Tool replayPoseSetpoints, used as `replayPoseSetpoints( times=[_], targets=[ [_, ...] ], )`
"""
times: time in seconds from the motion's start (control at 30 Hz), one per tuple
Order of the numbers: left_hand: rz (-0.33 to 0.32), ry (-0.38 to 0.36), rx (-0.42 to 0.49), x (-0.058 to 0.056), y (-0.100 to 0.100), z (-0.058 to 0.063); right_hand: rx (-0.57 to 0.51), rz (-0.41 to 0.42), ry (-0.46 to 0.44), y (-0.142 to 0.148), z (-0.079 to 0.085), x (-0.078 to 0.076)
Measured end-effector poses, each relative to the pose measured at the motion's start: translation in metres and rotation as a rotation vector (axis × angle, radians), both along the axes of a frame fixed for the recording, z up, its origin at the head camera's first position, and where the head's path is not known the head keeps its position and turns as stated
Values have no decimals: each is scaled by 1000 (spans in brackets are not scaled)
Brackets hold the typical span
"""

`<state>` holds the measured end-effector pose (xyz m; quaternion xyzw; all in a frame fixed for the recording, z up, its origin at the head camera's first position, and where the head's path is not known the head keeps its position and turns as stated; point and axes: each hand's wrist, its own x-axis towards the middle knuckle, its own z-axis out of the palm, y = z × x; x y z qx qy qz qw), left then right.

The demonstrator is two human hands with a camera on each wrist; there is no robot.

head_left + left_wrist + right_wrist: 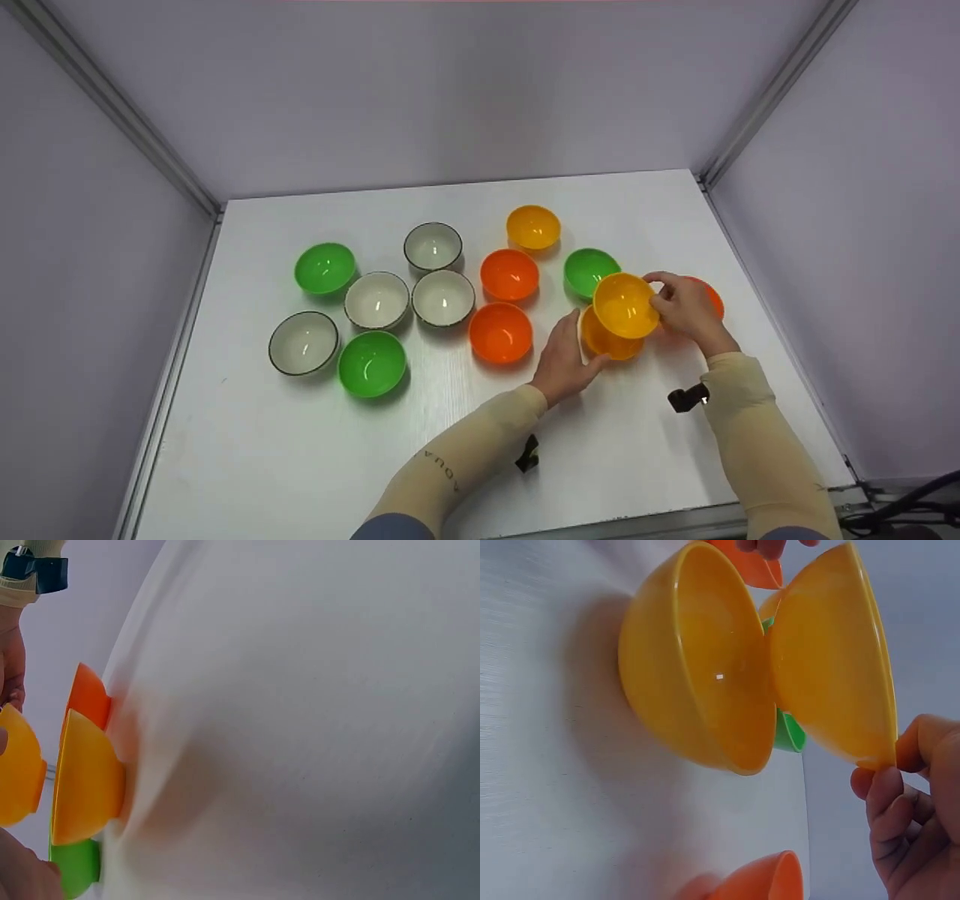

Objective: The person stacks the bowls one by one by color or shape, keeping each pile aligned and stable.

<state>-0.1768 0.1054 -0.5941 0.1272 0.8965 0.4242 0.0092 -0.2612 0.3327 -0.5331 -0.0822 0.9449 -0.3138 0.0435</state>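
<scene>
My right hand [686, 307] pinches the rim of a yellow bowl [625, 305] between thumb and fingers. The raised bowl is tilted above a second yellow bowl [697, 660] on the table; in the right wrist view its base overlaps the lower bowl's rim. Beside that lower bowl, my left hand [566, 364] is spread, fingers fairly straight and thumb apart; whether it touches either bowl I cannot tell. Behind them sits a green bowl [591, 271]. An orange bowl [709, 296] is partly hidden by my right hand.
Two orange bowls [501, 333] stand left of my left hand, with another yellow bowl [533, 227] farther back. Several white dark-rimmed bowls [443, 298] and two green bowls [372, 364] are spread over the left half of the white table [285, 450]. Grey walls enclose it.
</scene>
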Motion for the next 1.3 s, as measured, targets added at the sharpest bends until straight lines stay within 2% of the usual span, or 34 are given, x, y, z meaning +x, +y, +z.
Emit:
replayPoseSetpoints(
  times=[0.17,0.3,0.5,0.73,1.0,1.3],
  targets=[
    [-9,-56,8,-6,2,-4,-24,34,-61,-3,-12,3],
    [-27,-48,14,-11,6,-7,-2,54,-81,-4,-19,5],
    [-25,-58,-48,-16,15,-12,31,54,-142,1,-26,8],
    [-53,-34,-88,-20,15,-17,47,83,-83,1,-32,9],
    [-53,-74,-72,-21,17,-21,33,66,-149,1,-32,10],
    [-53,-85,-84,-20,19,-19,35,82,-108,3,-35,10]
  ],
)
